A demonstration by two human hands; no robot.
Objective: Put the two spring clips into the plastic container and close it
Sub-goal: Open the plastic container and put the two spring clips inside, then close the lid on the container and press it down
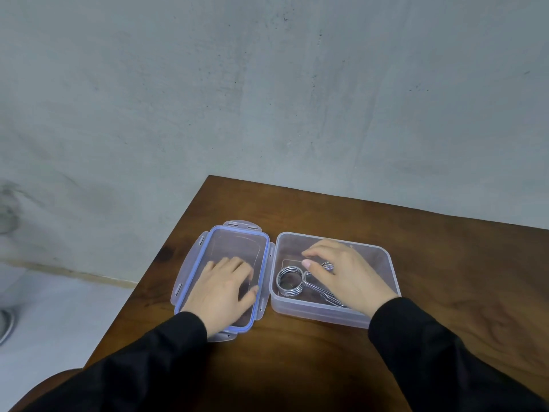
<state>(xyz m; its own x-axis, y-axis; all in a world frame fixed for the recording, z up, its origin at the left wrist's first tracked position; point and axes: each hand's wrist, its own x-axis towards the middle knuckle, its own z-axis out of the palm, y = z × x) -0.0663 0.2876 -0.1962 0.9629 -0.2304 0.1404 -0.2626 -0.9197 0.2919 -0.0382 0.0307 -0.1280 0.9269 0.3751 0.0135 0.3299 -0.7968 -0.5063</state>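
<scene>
The clear plastic container (383, 257) sits open on the brown wooden table (445, 263). A silver spring clip (289, 281) with a coiled ring lies inside it at the left. My right hand (344, 275) reaches into the container, fingers spread over a second metal clip (326, 266) that is mostly hidden under the hand; I cannot tell whether the fingers grip it. The lid (237, 242), clear with a blue seal and latch flaps, lies upside down to the left of the container. My left hand (222, 288) rests flat on the lid with its fingers apart.
The table's left edge and far corner (209, 176) are close to the lid. A grey concrete wall stands behind, with a pale floor at the lower left. Bare tabletop stretches to the right of the container.
</scene>
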